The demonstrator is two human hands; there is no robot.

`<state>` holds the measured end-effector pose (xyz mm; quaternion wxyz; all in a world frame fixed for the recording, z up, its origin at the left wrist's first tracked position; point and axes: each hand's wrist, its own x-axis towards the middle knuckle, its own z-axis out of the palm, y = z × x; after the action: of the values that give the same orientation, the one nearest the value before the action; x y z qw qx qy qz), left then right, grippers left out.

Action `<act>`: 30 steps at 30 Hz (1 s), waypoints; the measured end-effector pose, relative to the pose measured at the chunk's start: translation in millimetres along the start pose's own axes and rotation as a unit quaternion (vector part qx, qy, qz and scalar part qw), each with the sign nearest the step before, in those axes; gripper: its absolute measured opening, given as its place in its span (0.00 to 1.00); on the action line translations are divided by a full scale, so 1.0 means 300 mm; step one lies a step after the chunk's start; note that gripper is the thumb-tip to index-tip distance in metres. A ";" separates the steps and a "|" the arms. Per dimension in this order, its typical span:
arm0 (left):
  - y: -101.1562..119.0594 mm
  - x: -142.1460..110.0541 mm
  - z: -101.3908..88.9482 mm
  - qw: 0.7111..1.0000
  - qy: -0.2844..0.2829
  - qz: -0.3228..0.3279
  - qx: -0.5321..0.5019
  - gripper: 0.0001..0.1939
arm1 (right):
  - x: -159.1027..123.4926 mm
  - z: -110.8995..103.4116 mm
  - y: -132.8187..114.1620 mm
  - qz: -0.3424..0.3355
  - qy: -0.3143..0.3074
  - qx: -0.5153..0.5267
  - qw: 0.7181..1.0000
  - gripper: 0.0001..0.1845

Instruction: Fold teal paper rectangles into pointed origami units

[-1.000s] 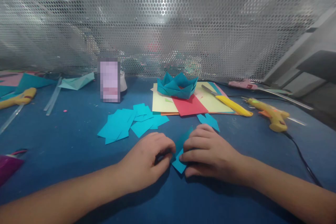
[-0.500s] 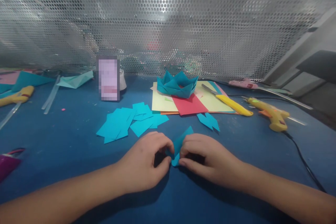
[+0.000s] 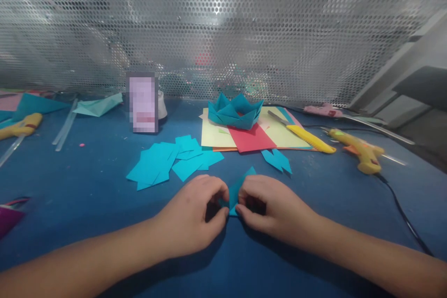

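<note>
Between my two hands is a small piece of blue paper [image 3: 236, 192], partly folded, low over the table's front middle. My left hand [image 3: 199, 212] pinches its left edge between thumb and fingers. From the other side my right hand [image 3: 270, 205] pinches the near right part, its thumb close to the left one. Fingers cover much of the sheet. A loose pile of blue paper pieces [image 3: 157, 163] lies beyond my left hand. Two pointed blue folded pieces [image 3: 277, 160] rest just past my right hand.
A blue folded-paper ring [image 3: 235, 111] sits on stacked coloured sheets [image 3: 213, 137] with a red paper [image 3: 252, 138]. A yellow utility knife [image 3: 310, 138] lies blade out. Yellow glue gun [image 3: 363, 149] and its cord are at right; another glue gun [image 3: 23, 126] is at left. A pixelated phone-like panel [image 3: 143, 104] stands behind.
My right hand has shifted from lying across the blue paper to pinching its near edge. That near edge has been folded up, and the visible part of the paper is shorter. My left hand barely moved.
</note>
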<state>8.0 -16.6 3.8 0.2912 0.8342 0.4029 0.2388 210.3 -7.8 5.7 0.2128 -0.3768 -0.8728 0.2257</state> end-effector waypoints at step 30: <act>-0.013 0.003 -0.003 0.999 -0.014 0.047 -0.002 0.05 | -0.053 -0.015 0.039 -0.231 -0.038 -0.237 0.943 0.15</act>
<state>5.7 -13.7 1.9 0.2869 0.8547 0.3591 0.2413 229.3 -11.7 -0.5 0.1306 -0.1952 -0.9716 -0.0287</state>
